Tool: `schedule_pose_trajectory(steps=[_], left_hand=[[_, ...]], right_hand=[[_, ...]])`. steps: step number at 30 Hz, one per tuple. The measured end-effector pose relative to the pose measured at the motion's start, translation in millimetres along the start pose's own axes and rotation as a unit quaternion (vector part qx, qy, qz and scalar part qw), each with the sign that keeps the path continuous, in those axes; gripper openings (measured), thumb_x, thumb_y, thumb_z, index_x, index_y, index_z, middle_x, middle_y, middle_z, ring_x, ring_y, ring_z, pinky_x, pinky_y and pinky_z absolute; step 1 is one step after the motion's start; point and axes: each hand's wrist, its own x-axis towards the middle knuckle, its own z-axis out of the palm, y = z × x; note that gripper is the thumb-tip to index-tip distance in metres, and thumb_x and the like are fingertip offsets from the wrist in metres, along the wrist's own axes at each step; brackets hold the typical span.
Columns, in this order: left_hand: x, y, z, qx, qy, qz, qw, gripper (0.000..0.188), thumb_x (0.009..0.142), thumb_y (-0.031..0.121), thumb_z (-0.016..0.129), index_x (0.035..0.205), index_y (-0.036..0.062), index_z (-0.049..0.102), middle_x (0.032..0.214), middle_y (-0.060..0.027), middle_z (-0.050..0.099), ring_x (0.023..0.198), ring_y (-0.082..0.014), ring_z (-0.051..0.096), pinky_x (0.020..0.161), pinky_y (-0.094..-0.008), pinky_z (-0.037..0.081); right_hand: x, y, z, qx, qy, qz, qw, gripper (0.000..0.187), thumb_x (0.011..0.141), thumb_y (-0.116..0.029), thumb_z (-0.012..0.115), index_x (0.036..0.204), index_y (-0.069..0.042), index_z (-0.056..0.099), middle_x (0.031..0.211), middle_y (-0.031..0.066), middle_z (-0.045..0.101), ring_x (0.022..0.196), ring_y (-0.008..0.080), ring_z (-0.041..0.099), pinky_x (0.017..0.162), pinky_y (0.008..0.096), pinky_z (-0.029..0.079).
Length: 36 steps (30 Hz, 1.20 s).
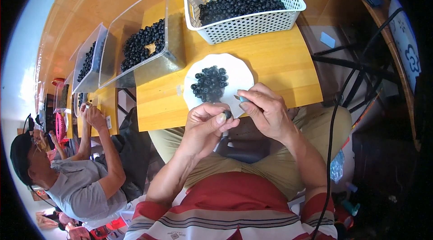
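Observation:
My left hand [208,125] is closed, pinching one small dark round piece [227,114] between thumb and fingers just off the table's near edge. The piece looks like a berry or bead; I cannot tell which. To its right, my right hand [266,110] is closed on a small blue-handled tool [242,99] with a short metal tip pointing left. The tool and the held piece are apart. Beyond both hands lies a white scalloped plate [241,69] with a heap of similar dark round pieces [209,83], some showing pale rings.
A white perforated basket [252,21] of dark pieces stands at the back of the yellow table [279,64]. Left of it is a clear plastic bin [169,61], partly filled. Another person [85,181] works at the left. A black cable [333,149] hangs at my right.

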Motion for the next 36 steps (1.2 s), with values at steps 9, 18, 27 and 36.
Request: schedule_pose_trajectory(steps=[9,18,27,36], left_hand=[[2.2,0.8,-7.9,-0.011,0.028,-0.007,1.0,0.009,0.097,0.003,0.068,0.106,0.0036,0.072,0.111,-0.0121,0.072,0.098,-0.0194,0.072,0.093,-0.0376,0.063],[2.1,-2.9,-9.8,-0.018,0.025,-0.013,0.999,0.012,0.097,0.004,0.068,0.109,0.0046,0.072,0.11,-0.0104,0.073,0.1,-0.0181,0.072,0.092,-0.0356,0.063],[1.2,-3.5,-9.9,-0.016,0.024,-0.017,0.999,0.012,0.099,0.003,0.066,0.109,0.0042,0.071,0.109,-0.0102,0.073,0.099,-0.018,0.072,0.092,-0.0352,0.063],[-1.3,-7.0,-14.1,-0.017,0.031,-0.015,0.999,0.012,0.097,0.006,0.068,0.109,0.0039,0.069,0.11,-0.0106,0.073,0.097,-0.0164,0.072,0.091,-0.0361,0.063]], right_hand=[[-0.3,-8.1,6.9,0.056,-0.015,-0.044,0.997,0.03,0.092,-0.016,0.074,0.117,0.002,0.07,0.094,0.0139,0.066,0.08,0.0293,0.069,0.069,0.0367,0.054],[-0.2,-8.0,5.4,0.026,-0.005,-0.052,0.998,0.03,0.091,-0.016,0.075,0.115,0.0,0.071,0.094,0.0121,0.066,0.079,0.028,0.069,0.066,0.0359,0.054],[-0.8,-8.9,4.9,0.033,-0.025,-0.047,0.998,0.032,0.087,-0.014,0.078,0.115,-0.001,0.072,0.093,0.0113,0.066,0.077,0.0268,0.069,0.066,0.036,0.055],[-0.7,-8.2,5.8,0.03,-0.025,-0.046,0.998,0.031,0.088,-0.014,0.078,0.116,-0.002,0.072,0.093,0.0112,0.066,0.077,0.0265,0.07,0.065,0.0361,0.055]])
